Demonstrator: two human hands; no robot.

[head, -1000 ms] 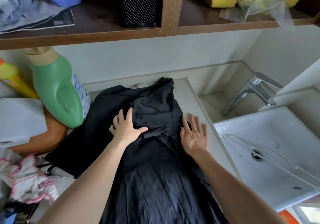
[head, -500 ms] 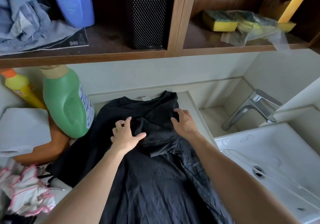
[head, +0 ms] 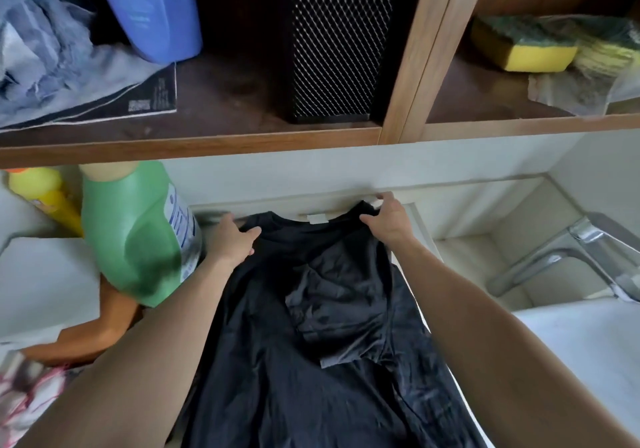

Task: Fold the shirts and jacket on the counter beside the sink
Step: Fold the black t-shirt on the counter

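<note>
Two hands [head: 231,239] [head: 387,221] higher; one shirt [head: 311,361], apparently

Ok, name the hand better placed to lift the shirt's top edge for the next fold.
Right. The right hand pinches the black shirt at its shoulder; the left hand is crowded by the green bottle, its grip unclear.

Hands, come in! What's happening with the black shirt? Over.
Left hand, right hand gripping black shirt at shoulders. Sleeve folded in. Green bottle crowding left side.
</note>
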